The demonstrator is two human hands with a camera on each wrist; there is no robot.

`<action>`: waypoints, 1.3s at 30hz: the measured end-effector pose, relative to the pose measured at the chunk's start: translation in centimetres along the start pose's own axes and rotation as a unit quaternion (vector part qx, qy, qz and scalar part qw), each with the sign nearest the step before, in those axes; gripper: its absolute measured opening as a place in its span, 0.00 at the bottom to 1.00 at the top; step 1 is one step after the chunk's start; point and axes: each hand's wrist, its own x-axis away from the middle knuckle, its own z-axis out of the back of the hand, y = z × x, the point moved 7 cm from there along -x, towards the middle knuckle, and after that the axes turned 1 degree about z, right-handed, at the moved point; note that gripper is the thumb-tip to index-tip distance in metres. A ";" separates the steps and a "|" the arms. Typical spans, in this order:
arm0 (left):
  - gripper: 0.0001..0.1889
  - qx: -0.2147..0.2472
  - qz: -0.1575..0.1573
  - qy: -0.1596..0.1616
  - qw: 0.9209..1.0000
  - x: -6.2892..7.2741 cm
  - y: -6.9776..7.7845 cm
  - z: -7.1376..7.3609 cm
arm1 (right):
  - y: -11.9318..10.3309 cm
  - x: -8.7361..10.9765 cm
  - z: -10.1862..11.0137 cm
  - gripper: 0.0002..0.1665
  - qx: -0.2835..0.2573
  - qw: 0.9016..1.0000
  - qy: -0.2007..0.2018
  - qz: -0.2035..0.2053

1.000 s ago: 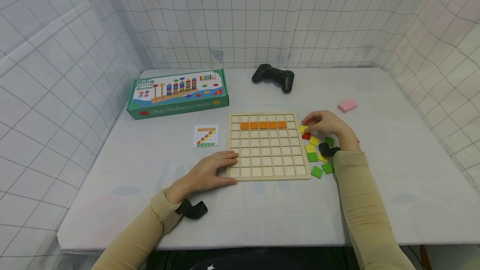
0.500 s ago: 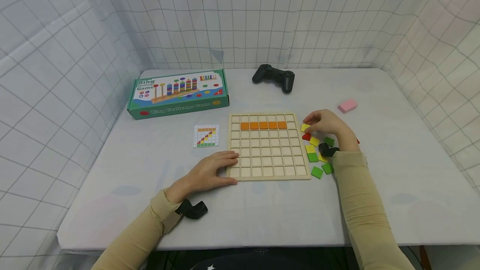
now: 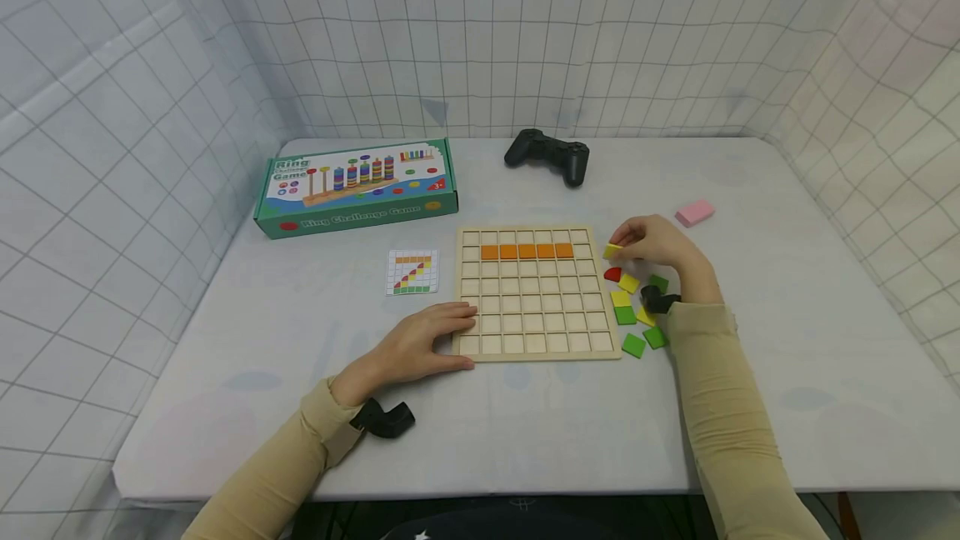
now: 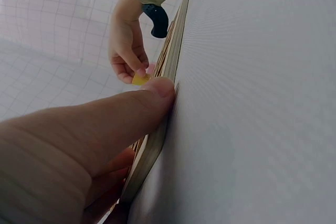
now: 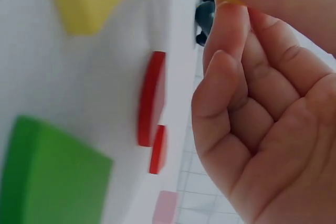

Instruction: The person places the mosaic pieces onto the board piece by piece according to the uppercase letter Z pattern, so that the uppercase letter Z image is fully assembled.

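Right hand point(image 3: 654, 243): our fingers pinch a yellow tile point(image 3: 611, 252) just right of the grid board point(image 3: 532, 303). Left hand point(image 3: 414, 345), fingers uncurled, touches its near-left corner. We'd best grip the tile by its edges, level.

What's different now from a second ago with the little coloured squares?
The right hand has moved a little away from the person and now pinches a yellow tile, which looks lifted and tipped up. The left hand stays on the board, and the five orange tiles are still in their row.
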 end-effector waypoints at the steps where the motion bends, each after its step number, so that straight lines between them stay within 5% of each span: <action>1: 0.32 0.000 -0.001 0.000 1.000 0.0 0.0 0.0 | -0.1 0.0 0.1 0.14 -0.001 1.000 0.001 0.000; 11: 0.32 -0.002 -0.006 0.002 1.000 0.1 0.2 0.1 | -2.6 0.0 -0.1 0.15 -0.003 1.000 -0.003 0.010; 22: 0.33 -0.001 0.002 -0.001 1.000 0.1 -0.1 0.0 | -5.8 0.0 -1.9 0.13 0.006 0.997 -0.026 0.066; 39: 0.33 0.002 0.000 -0.002 1.000 0.0 -0.2 -0.1 | -5.6 -1.1 -4.3 0.11 0.035 0.997 -0.051 0.055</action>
